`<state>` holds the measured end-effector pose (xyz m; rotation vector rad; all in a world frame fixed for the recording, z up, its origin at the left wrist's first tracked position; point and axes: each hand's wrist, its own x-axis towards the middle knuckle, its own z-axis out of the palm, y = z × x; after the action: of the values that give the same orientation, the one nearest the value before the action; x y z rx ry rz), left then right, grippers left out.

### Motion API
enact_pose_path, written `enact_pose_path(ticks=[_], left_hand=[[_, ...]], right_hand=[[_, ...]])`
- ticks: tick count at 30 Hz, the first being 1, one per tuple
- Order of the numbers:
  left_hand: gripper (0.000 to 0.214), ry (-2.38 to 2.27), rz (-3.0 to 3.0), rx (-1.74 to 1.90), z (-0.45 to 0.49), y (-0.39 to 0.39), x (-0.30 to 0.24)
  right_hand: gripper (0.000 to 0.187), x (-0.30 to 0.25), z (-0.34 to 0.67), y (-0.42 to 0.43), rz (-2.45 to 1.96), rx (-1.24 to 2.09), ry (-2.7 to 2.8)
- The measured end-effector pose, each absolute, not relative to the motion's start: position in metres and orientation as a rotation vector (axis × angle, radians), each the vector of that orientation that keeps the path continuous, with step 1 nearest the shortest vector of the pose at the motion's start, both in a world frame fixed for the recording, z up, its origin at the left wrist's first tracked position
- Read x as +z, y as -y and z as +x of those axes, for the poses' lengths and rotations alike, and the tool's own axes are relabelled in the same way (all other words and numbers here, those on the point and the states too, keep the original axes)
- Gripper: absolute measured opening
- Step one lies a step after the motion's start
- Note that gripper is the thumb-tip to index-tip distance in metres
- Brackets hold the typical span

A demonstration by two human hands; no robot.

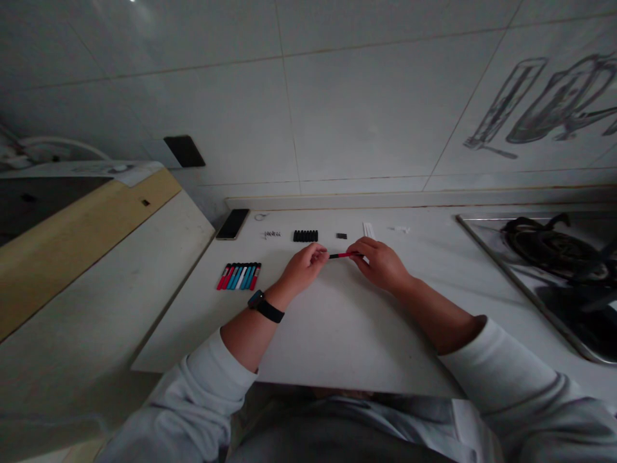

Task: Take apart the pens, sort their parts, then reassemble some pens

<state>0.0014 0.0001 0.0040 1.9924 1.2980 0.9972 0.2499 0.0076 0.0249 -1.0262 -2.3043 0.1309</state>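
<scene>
A slim red-and-black pen [341, 255] is held level just above the white countertop. Its black left end meets the pinched fingers of my left hand [306, 262]. At the other end my right hand [378, 262] closes round the red part with thumb and fingers. My fingers hide both tips. Left of my hands lies a neat row of red, blue and white pen barrels [240, 276] with black ends. Beyond my hands are a row of black cylindrical pieces [305, 236], small dark pieces [341, 236] and thin white sticks [369, 229].
Small dark coiled pieces [272, 235] and a thin ring [260, 217] lie near a phone [232, 224] at the back left. Tiny pale pieces [400, 229] are at the back right. A gas stove [559, 257] borders the right; a pale cabinet [120, 257] stands left.
</scene>
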Motion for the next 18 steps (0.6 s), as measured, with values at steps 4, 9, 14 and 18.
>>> enact_pose_path(ticks=[4, 9, 14, 18], left_hand=[[0.024, -1.323, 2.051, 0.95, 0.0014, -0.0013, 0.0026], [0.028, -1.315, 2.006, 1.091, 0.0012, -0.0015, 0.0008], [0.044, -1.321, 1.971, 0.925, 0.0017, 0.0003, 0.0051], [0.031, -1.319, 2.023, 0.93, 0.0008, -0.0006, 0.0064]], right_hand=[[0.018, 0.0248, 0.249, -0.0068, -1.03, 0.125, 2.302], [0.018, 0.0271, 0.2485, -0.0054, -1.042, 0.135, 2.282], [0.018, 0.0246, 0.249, -0.0061, -1.02, 0.15, 2.276], [0.02, 0.0245, 0.2494, -0.0064, -1.022, 0.219, 2.258]])
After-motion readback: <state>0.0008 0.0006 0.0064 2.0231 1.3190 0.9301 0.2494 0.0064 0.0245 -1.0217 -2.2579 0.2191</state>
